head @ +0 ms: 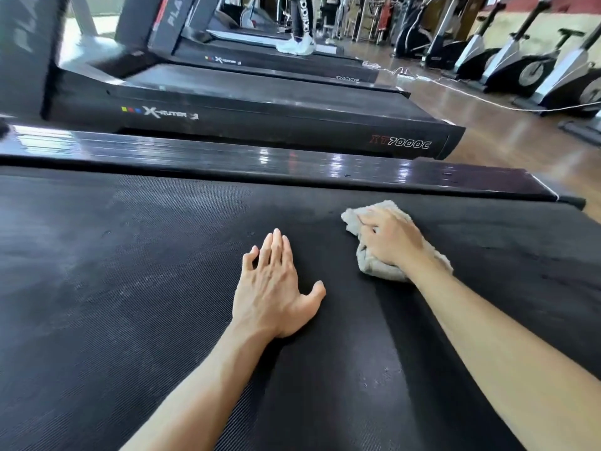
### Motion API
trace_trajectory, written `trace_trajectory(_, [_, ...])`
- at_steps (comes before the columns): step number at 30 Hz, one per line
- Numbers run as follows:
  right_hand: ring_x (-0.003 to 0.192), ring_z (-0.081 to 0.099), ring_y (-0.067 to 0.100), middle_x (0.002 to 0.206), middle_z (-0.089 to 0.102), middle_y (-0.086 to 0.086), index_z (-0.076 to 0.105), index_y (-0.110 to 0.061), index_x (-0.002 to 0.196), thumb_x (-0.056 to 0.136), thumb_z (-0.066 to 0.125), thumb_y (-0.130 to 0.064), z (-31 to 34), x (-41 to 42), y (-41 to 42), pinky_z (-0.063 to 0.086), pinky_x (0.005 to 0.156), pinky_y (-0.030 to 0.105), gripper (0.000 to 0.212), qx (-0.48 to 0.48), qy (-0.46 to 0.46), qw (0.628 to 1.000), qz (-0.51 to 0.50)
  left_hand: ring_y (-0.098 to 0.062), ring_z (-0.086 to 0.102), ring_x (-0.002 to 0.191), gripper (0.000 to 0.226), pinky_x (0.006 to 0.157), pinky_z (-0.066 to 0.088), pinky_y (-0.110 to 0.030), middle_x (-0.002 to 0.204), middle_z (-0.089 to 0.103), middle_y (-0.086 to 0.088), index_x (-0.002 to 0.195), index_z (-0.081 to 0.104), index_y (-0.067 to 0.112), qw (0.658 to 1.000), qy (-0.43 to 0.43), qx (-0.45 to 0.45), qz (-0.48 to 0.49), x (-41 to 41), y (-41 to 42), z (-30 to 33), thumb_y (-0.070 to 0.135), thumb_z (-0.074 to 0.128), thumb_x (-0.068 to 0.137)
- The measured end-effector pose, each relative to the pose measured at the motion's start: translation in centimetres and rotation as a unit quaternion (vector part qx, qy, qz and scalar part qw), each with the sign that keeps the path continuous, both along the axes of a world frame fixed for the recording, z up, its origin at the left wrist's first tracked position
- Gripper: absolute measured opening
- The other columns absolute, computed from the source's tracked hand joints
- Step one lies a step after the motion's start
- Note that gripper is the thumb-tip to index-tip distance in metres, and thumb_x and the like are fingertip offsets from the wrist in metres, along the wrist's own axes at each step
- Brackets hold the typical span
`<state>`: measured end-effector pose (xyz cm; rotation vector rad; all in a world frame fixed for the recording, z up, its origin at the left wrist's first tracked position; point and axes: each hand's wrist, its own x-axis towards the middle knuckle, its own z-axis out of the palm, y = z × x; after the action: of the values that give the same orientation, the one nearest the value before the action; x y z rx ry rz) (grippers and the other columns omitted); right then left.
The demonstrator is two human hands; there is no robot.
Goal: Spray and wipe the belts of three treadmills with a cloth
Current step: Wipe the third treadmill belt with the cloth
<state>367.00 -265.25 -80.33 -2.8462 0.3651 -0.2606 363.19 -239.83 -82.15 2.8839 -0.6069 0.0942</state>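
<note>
A black ribbed treadmill belt (130,288) fills the lower part of the view. My left hand (276,284) lies flat on it, palm down, fingers straight. To its right my right hand (390,239) grips a crumpled beige cloth (374,266) and presses it onto the belt near the far side rail (292,164). A second treadmill (260,118) marked XT7000C stands just beyond, and a third treadmill (266,65) behind that. No spray bottle is in view.
Another person's leg and white shoe (297,45) stand on a farther treadmill. Exercise bikes (536,66) line the right wall. A white cable (455,84) runs across the brown wooden floor (504,141) between the rows.
</note>
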Motion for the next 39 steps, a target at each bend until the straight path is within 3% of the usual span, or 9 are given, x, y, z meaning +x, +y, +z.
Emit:
trace_trajectory(4, [0.12,0.052,0.026,0.121,0.065,-0.01,0.064,-0.037,0.089,0.084,0.026,-0.045,-0.2,4.5,3.4,0.041,0.104,0.045,0.04,-0.015,0.02,0.999,0.025,-0.018,-0.006,0.157,0.105,0.126,0.004,-0.04,0.17,-0.005,-0.009,0.161,0.003,0.005,1.0,-0.006,0.0,-0.002,0.0,0.0,-0.1,0.073,0.016,0.082])
trace_trajectory(9, [0.124,0.045,0.018,0.127,0.057,-0.016,0.068,-0.036,0.096,0.085,0.028,-0.046,-1.0,-1.6,2.2,0.043,0.099,0.041,0.043,0.005,0.016,0.987,0.163,-0.018,-0.007,0.157,0.105,0.126,0.003,-0.04,0.17,-0.006,-0.009,0.161,0.003,0.005,1.0,-0.011,-0.001,-0.002,0.2,0.0,-0.2,0.074,0.016,0.083])
trace_trajectory(15, [0.117,0.053,0.022,0.112,0.064,-0.013,0.062,-0.036,0.087,0.093,0.032,-0.042,-0.2,3.2,0.5,0.047,0.097,0.042,0.031,-0.028,0.0,0.999,0.027,-0.017,-0.007,0.157,0.105,0.126,0.002,-0.04,0.17,-0.005,-0.009,0.161,0.003,0.004,1.0,-0.012,-0.008,0.003,0.0,-0.1,-0.1,0.073,0.016,0.082])
trace_trajectory(19, [0.117,0.051,0.021,0.111,0.064,-0.012,0.056,-0.035,0.083,0.091,0.033,-0.04,0.0,6.5,5.1,0.046,0.097,0.044,0.025,-0.015,-0.006,0.997,0.078,-0.016,-0.008,0.156,0.104,0.126,0.002,-0.04,0.17,-0.006,-0.009,0.161,0.003,0.005,1.0,-0.005,-0.008,0.001,0.0,0.0,0.1,0.073,0.016,0.083])
trace_trajectory(24, [0.115,0.05,0.012,0.117,0.063,-0.018,0.06,-0.036,0.09,0.082,0.028,-0.048,-1.7,0.5,3.5,0.046,0.094,0.039,0.035,0.024,0.017,0.989,0.144,-0.015,-0.011,0.156,0.105,0.126,0.0,-0.039,0.17,-0.008,-0.007,0.162,0.002,0.007,1.0,0.01,-0.021,0.0,0.1,0.1,0.2,0.074,0.018,0.083])
trace_trajectory(31, [0.109,0.047,0.019,0.104,0.057,-0.014,0.065,-0.033,0.085,0.094,0.041,-0.029,0.4,7.2,6.7,0.043,0.093,0.04,0.026,-0.026,-0.03,0.999,0.035,-0.011,-0.004,0.156,0.093,0.126,-0.001,-0.034,0.171,0.003,0.002,0.162,0.012,0.015,0.994,0.061,-0.087,0.008,2.6,1.5,1.4,0.061,0.051,0.092])
trace_trajectory(35, [0.123,0.046,0.017,0.124,0.059,-0.009,0.066,-0.029,0.093,0.091,0.038,-0.039,-1.2,4.5,9.0,0.037,0.106,0.035,0.03,0.025,-0.006,0.982,0.187,-0.008,-0.007,0.156,0.1,0.127,-0.004,-0.04,0.171,0.001,0.006,0.163,0.011,0.019,0.997,0.015,-0.035,0.069,4.5,4.6,0.4,0.077,0.029,0.084])
trace_trajectory(37, [0.125,0.047,0.013,0.126,0.063,-0.013,0.073,-0.026,0.102,0.09,0.042,-0.032,-1.6,1.6,6.6,0.037,0.107,0.029,0.034,0.052,-0.037,0.98,0.191,-0.007,-0.009,0.155,0.105,0.127,-0.005,-0.041,0.17,-0.004,0.007,0.163,0.007,0.02,0.998,0.012,-0.013,0.068,4.3,5.0,0.0,0.08,0.016,0.078])
trace_trajectory(39, [0.119,0.052,0.018,0.115,0.067,-0.011,0.073,-0.026,0.093,0.091,0.045,-0.028,-1.1,1.2,4.2,0.045,0.096,0.034,0.028,0.043,-0.03,0.992,0.119,-0.007,-0.01,0.155,0.104,0.126,-0.006,-0.041,0.17,-0.007,0.006,0.163,0.004,0.02,0.998,0.009,-0.017,0.065,4.1,4.9,-0.1,0.079,0.013,0.078])
